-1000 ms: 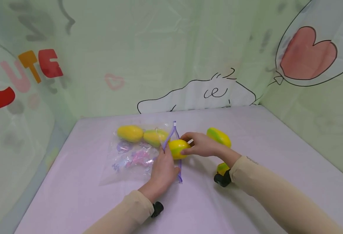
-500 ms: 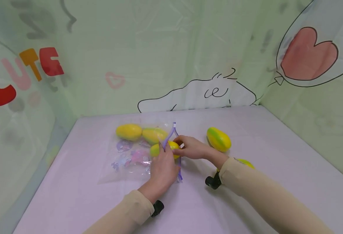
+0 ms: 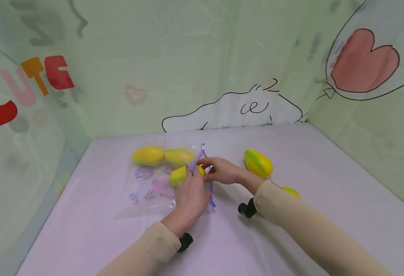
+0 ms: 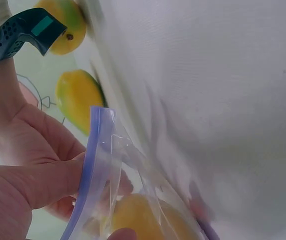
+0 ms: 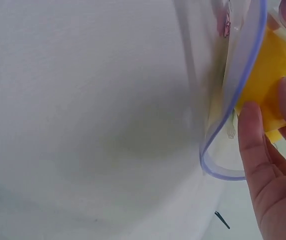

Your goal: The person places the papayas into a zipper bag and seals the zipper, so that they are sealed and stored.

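A clear zip bag [image 3: 127, 207] with a purple zip edge and printed pictures lies flat, its mouth spread toward the right. My left hand [image 3: 191, 196] holds the upper side of that mouth, thumb over the purple strip in the left wrist view. A yellow-green mango [image 3: 178, 176] sits mostly inside the opening, partly hidden behind my left hand. My right hand [image 3: 224, 171] reaches in at the mouth with its fingers round the rear end of this mango, seen yellow in the right wrist view. Two more mangoes, one left [image 3: 148, 156] and one beside it [image 3: 179, 158], lie inside the bag.
On the table [image 3: 84, 230] to the right lies a loose mango [image 3: 258, 163]. Another mango [image 3: 290, 191] is mostly covered by my right sleeve. Printed fabric walls [image 3: 188, 69] close in the table at the back and sides.
My right hand has moved left, pushing the mango from the mouth deeper into the bag. The bagged mangoes have shifted slightly left. My left hand stays at the bag's edge.
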Demonstrator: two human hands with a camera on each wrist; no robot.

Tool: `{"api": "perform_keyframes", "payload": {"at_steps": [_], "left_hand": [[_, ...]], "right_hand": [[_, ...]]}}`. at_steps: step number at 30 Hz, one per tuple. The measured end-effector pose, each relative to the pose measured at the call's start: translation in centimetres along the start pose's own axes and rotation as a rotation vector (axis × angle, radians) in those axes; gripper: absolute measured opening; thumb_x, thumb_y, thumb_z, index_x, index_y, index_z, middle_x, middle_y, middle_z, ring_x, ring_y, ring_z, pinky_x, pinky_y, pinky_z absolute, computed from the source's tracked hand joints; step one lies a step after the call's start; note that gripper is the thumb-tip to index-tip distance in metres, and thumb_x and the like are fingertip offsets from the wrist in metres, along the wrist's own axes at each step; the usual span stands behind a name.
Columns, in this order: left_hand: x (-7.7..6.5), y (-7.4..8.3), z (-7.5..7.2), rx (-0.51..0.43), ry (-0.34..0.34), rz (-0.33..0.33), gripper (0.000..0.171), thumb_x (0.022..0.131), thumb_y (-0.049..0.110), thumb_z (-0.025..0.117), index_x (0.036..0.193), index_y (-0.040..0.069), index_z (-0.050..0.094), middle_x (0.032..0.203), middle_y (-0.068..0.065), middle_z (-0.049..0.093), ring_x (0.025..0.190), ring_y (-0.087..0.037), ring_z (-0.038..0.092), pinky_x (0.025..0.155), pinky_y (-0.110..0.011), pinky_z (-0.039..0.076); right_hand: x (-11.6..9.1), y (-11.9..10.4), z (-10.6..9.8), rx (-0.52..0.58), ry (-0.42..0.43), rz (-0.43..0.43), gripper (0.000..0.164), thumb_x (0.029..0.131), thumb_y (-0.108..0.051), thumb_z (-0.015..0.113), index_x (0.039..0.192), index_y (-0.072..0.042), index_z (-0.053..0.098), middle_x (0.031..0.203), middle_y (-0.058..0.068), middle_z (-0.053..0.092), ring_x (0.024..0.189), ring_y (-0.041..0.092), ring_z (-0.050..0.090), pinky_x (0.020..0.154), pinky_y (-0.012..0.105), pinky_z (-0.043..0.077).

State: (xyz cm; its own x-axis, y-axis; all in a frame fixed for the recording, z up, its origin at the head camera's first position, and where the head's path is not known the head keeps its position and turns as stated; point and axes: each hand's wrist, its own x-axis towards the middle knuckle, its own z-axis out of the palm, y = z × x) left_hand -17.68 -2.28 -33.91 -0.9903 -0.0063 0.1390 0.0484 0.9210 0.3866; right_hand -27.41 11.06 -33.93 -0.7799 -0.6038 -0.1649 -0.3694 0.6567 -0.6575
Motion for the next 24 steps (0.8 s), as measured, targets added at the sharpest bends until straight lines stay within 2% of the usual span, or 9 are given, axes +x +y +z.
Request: {"api": "perform_keyframes", "payload": {"at_steps": [6, 12, 15, 19, 24], "left_hand": [[0.0, 0.1, -0.3, 0.009, 0.014, 0.013, 0.084, 0.079, 0.026, 0.089, 0.146, -0.001, 0.047, 0.149, -0.024, 0.053, 0.089, -0.038, 0.073, 0.075, -0.046, 0.061], [-0.1, 0.0, -0.2, -0.005, 0.025, 0.026, 0.083, 0.08, 0.025, 0.088, 0.147, -0.001, 0.046, 0.136, -0.02, 0.063, 0.086, -0.036, 0.072, 0.074, -0.045, 0.06], [-0.2, -0.1, -0.1, -0.01, 0.037, 0.036, 0.084, 0.08, 0.025, 0.088, 0.147, -0.001, 0.046, 0.133, -0.019, 0.065, 0.085, -0.037, 0.072, 0.074, -0.044, 0.06], [-0.2, -0.2, 0.0, -0.01, 0.056, 0.053, 0.083, 0.079, 0.024, 0.089, 0.145, -0.001, 0.048, 0.136, -0.021, 0.064, 0.084, -0.037, 0.072, 0.074, -0.044, 0.06], [-0.3, -0.1, -0.1, -0.023, 0.059, 0.051, 0.078, 0.079, 0.023, 0.088, 0.143, -0.001, 0.05, 0.144, -0.024, 0.058, 0.087, -0.038, 0.073, 0.078, -0.045, 0.061]], "right_hand": [[0.5, -0.4, 0.1, 0.006, 0.021, -0.001, 0.042, 0.098, -0.016, 0.069, 0.136, -0.002, 0.059, 0.135, 0.015, 0.066, 0.124, 0.031, 0.062, 0.105, 0.041, 0.054], [1.1, -0.8, 0.6, 0.069, 0.027, -0.001, 0.022, 0.099, -0.011, 0.065, 0.119, -0.005, 0.071, 0.122, 0.011, 0.072, 0.111, 0.023, 0.065, 0.101, 0.039, 0.055], [1.1, -0.6, 0.9, 0.163, -0.007, -0.001, 0.028, 0.101, -0.009, 0.061, 0.128, -0.004, 0.067, 0.132, 0.012, 0.068, 0.122, 0.025, 0.063, 0.108, 0.041, 0.051], [0.9, -0.2, 1.1, 0.28, -0.079, 0.017, 0.044, 0.104, -0.007, 0.054, 0.148, -0.005, 0.051, 0.148, 0.012, 0.058, 0.139, 0.029, 0.054, 0.117, 0.045, 0.043], [0.5, 0.1, 1.2, 0.32, -0.153, 0.029, 0.051, 0.103, -0.005, 0.052, 0.153, -0.011, 0.046, 0.152, 0.009, 0.053, 0.143, 0.029, 0.048, 0.121, 0.048, 0.038]]}}
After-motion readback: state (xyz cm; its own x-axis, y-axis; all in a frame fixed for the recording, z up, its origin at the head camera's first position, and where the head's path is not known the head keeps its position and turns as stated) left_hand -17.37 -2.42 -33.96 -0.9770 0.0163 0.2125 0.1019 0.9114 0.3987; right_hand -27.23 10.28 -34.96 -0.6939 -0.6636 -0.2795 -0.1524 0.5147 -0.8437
